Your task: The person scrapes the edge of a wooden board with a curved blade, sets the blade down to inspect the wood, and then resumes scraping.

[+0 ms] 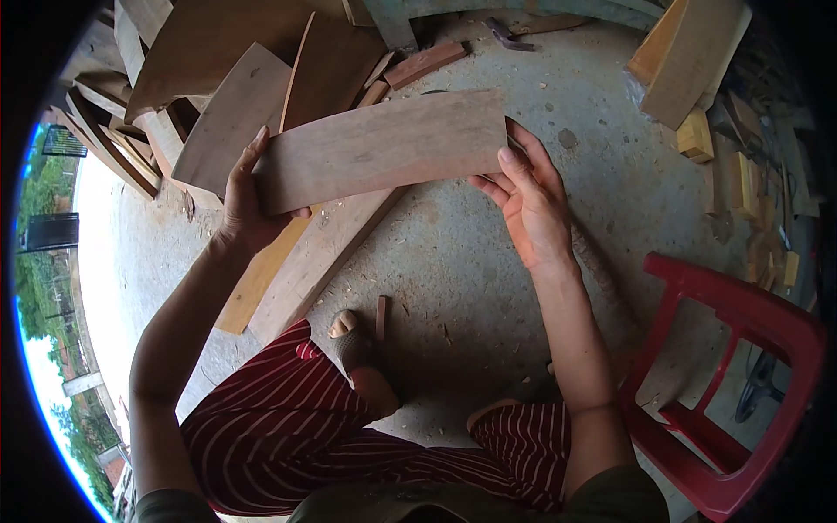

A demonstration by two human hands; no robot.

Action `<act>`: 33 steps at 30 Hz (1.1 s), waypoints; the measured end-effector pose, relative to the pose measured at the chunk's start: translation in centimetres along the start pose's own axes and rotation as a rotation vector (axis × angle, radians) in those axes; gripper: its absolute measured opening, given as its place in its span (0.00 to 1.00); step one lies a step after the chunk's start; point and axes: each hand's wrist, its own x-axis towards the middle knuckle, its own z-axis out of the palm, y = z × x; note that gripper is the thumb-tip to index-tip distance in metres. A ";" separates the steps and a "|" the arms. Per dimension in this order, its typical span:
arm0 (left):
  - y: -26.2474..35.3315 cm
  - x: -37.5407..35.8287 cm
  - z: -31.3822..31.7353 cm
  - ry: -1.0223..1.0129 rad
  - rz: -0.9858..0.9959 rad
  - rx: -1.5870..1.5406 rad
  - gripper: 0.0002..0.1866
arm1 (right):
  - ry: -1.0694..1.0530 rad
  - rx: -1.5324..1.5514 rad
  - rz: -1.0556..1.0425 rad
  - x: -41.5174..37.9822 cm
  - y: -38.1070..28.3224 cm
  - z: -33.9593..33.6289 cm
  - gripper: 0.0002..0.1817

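A wide, slightly curved wooden board [384,148] is held up in front of me, its face toward the camera. My left hand [250,196] grips its left end, thumb up along the edge and fingertips showing under the lower edge. At the opposite end, my right hand [534,192] holds the corner, with the thumb on the face and the fingers behind. Beneath the board, a long plank [327,253] and a yellowish strip [261,276] lie on the concrete floor.
Curved panels and wood offcuts [231,122] are piled at the upper left. A red plastic chair [741,305] is at the lower right. Wood blocks [695,135] lie along the right side. My sandalled foot [349,340] is beside a small wood piece [382,317].
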 end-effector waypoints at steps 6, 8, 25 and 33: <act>0.4 -0.3 0.9 -0.061 0.050 0.040 0.28 | 0.059 0.073 0.056 0.2 1.1 -0.4 0.24; 0.3 -0.4 1.3 -0.024 0.045 0.033 0.26 | 0.075 0.093 0.070 0.2 1.4 -0.6 0.23; 3.1 -0.9 2.3 0.055 0.185 0.373 0.30 | 0.100 -0.537 0.213 1.4 5.6 -3.1 0.16; 6.9 1.7 4.1 -0.052 0.515 1.010 0.27 | 0.208 -1.407 -0.640 2.8 7.6 -10.0 0.08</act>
